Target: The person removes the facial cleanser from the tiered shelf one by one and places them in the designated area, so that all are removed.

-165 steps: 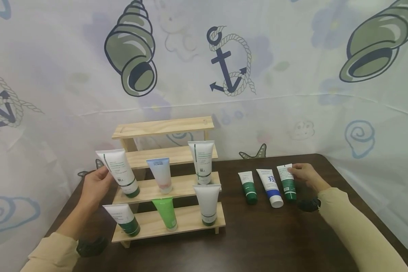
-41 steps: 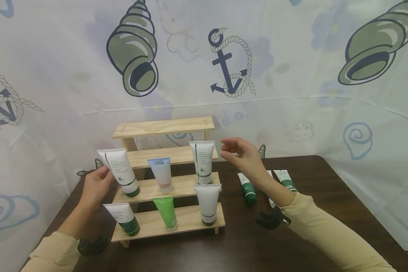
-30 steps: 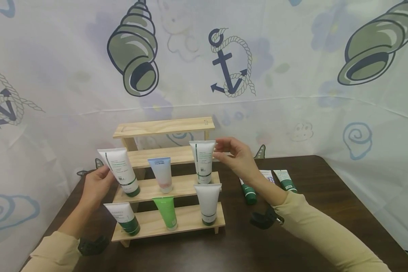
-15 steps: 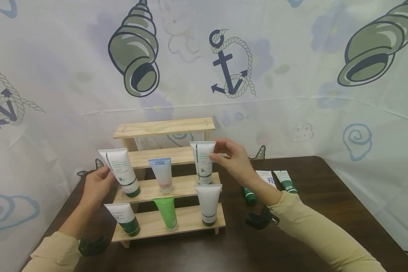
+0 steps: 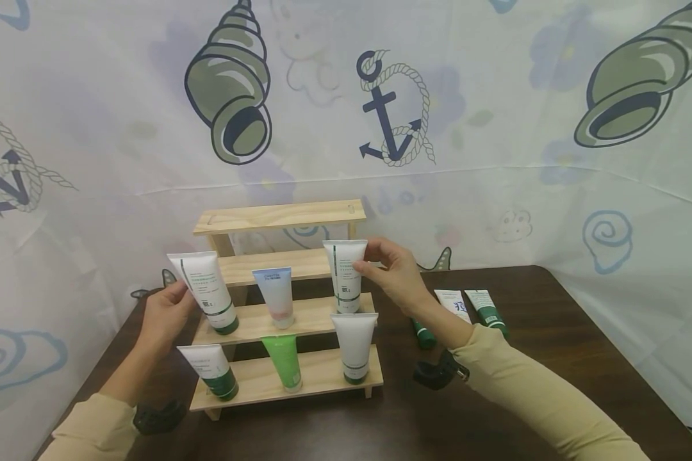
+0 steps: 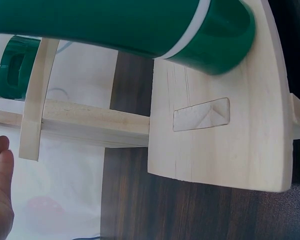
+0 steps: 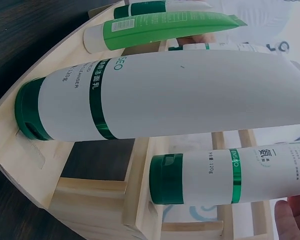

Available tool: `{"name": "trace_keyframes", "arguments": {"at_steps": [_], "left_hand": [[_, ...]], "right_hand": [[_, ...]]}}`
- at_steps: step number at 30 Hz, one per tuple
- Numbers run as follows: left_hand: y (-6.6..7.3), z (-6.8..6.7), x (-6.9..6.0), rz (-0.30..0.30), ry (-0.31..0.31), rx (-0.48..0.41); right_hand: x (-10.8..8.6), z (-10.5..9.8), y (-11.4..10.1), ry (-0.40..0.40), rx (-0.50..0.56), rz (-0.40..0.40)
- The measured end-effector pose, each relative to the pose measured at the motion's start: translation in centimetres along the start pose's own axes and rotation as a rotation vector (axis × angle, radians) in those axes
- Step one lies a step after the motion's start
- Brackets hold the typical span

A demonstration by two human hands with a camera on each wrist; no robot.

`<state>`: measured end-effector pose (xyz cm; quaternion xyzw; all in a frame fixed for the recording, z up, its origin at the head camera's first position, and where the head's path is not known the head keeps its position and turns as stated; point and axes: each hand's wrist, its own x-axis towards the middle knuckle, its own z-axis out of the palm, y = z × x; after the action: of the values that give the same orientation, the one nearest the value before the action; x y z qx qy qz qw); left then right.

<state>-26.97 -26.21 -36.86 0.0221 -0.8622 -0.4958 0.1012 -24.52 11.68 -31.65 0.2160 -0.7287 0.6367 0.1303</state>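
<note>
At the left end of a stepped wooden rack's second shelf, a white tube with a green cap [image 5: 204, 288] leans to the left. My left hand [image 5: 164, 317] grips its edge, the fingertips partly hidden behind it. A matching white tube [image 5: 346, 275] stands near that shelf's right end. My right hand [image 5: 395, 272] pinches its upper right edge, thumb in front and fingers behind. Between them stands a pale blue-and-pink tube [image 5: 275, 298]. Below, the bottom shelf bears a white-and-green tube [image 5: 211, 371], a bright green tube [image 5: 284, 362] and a white tube [image 7: 190, 95].
The wooden rack's [image 5: 282, 216] upper two shelves rise behind the tubes. On the dark table [image 5: 496, 397] to the right lie a white-and-blue tube [image 5: 452, 304], a green-and-white tube [image 5: 487, 310] and another green-capped tube [image 5: 424, 335], partly hidden by my right forearm. A patterned cloth [image 5: 484, 211] hangs behind.
My right hand has left the tubes on the table, moved left to the rack and taken hold of the right-hand white tube's edge. The left hand stays at its tube.
</note>
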Motion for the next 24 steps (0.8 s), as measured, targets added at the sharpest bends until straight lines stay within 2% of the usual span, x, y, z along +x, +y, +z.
{"name": "trace_keyframes", "arguments": {"at_steps": [5,9,17,24], "left_hand": [[0.0,0.1,0.1,-0.005,0.011,0.005],[-0.6,0.3,0.5,-0.029,0.041,0.006],[0.0,0.1,0.1,-0.003,0.017,0.02],[0.1,0.0,0.1,-0.024,0.009,0.033]], "right_hand": [[0.1,0.1,0.2,0.005,0.006,-0.017],[0.1,0.2,0.2,0.027,0.001,-0.02],[-0.4,-0.2,0.2,0.07,-0.001,0.004],[-0.9,-1.0,-0.4,0.104,-0.034,0.002]]}}
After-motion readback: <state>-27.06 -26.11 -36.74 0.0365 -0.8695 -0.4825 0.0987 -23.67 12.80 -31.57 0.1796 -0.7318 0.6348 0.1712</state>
